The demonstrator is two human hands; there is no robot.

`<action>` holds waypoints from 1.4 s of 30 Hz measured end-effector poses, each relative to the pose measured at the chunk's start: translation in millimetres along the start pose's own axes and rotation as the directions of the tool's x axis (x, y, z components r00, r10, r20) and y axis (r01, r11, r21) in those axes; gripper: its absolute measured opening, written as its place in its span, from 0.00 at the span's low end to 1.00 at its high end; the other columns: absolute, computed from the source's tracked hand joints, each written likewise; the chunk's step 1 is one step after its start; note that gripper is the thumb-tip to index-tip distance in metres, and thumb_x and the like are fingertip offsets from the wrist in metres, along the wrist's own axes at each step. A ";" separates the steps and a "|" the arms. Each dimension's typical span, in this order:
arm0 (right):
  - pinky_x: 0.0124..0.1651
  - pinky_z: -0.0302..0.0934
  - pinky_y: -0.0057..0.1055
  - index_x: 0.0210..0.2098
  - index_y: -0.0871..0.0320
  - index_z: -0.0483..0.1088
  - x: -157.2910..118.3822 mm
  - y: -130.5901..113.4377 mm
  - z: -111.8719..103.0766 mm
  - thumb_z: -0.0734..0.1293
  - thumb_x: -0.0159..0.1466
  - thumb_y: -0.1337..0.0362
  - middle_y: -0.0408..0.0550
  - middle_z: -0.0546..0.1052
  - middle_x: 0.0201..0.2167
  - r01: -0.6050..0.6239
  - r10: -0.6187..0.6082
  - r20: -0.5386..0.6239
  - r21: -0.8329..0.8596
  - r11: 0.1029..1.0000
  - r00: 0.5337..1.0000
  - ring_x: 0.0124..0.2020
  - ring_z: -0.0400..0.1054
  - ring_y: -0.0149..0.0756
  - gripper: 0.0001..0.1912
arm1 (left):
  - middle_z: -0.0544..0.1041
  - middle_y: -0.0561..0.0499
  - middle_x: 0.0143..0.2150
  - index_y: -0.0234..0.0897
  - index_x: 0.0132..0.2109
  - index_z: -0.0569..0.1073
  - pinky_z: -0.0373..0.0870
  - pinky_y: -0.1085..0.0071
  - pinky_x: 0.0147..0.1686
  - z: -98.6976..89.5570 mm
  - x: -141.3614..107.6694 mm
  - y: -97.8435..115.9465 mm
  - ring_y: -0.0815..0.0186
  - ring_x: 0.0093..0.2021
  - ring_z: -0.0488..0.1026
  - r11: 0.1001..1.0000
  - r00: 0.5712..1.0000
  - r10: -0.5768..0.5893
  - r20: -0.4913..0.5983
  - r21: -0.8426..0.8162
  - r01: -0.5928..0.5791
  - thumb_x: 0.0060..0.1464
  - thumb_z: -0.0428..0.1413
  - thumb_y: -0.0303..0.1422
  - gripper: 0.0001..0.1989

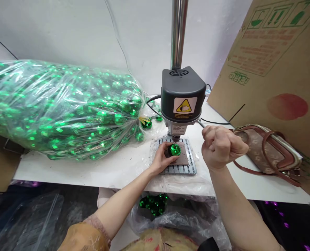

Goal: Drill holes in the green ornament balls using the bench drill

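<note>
My left hand [163, 157] curves its thumb and fingers around a shiny green mirrored ball [175, 149]. The ball rests on a flat brown board on the slotted metal base [192, 166] of a bench drill press [183, 94]. Directly above the ball is the drill chuck [175, 138]; the bit's tip looks close to or in the ball's top, I cannot tell which. My right hand [221, 146] is closed in a fist around the end of the press's feed lever [201, 123], most of which the fingers hide.
A large clear plastic bag [66, 111] full of green mirrored balls, tied with yellow string, lies left. Loose green balls [139, 135] sit by its neck. On the right are a brown handbag [270, 150] and a cardboard box [270, 69]. More green balls [155, 204] lie in plastic at my lap.
</note>
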State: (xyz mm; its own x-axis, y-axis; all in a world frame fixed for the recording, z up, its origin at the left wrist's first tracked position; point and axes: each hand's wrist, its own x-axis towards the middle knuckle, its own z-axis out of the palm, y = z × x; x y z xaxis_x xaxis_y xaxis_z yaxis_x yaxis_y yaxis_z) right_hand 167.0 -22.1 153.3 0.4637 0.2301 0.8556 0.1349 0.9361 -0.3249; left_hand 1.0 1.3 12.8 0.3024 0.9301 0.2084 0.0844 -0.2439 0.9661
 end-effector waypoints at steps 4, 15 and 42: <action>0.21 0.47 0.29 0.16 0.59 0.46 -1.9 2.3 -0.4 0.67 0.64 0.68 0.35 0.53 0.13 0.005 -0.005 -0.014 -0.001 1.000 1.000 0.15 0.45 0.20 0.28 | 0.79 0.46 0.52 0.39 0.53 0.75 0.71 0.58 0.59 0.1 0.4 -1.3 0.53 0.56 0.76 1.000 1.000 0.008 -0.010 0.023 -0.007 0.50 0.73 0.40 0.26; 0.22 0.49 0.32 0.14 0.57 0.48 2.2 -5.3 5.0 0.68 0.64 0.67 0.35 0.52 0.12 -0.079 0.077 -0.070 -0.028 0.996 0.995 0.14 0.46 0.21 0.29 | 0.78 0.45 0.54 0.40 0.54 0.75 0.71 0.57 0.60 1.0 0.4 -1.9 0.53 0.58 0.75 1.000 0.999 -0.010 -0.035 0.023 0.011 0.49 0.73 0.39 0.28; 0.19 0.49 0.26 0.17 0.55 0.55 50.3 -8.9 27.8 0.70 0.65 0.59 0.34 0.58 0.13 -0.289 0.281 -0.114 -0.058 0.956 0.953 0.15 0.53 0.20 0.25 | 0.81 0.39 0.51 0.42 0.53 0.80 0.72 0.46 0.63 -66.6 -5.1 14.2 0.50 0.57 0.77 0.740 0.956 0.269 0.114 0.611 -0.281 0.67 0.52 0.28 0.14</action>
State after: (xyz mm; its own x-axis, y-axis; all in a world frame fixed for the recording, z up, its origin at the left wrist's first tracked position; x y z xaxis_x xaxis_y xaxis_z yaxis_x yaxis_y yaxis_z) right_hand 164.9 -11.4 210.5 0.5797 0.4522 0.6779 0.0455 0.8126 -0.5810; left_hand -62.5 11.4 35.6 0.4203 0.7923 0.4422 0.5574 -0.6100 0.5632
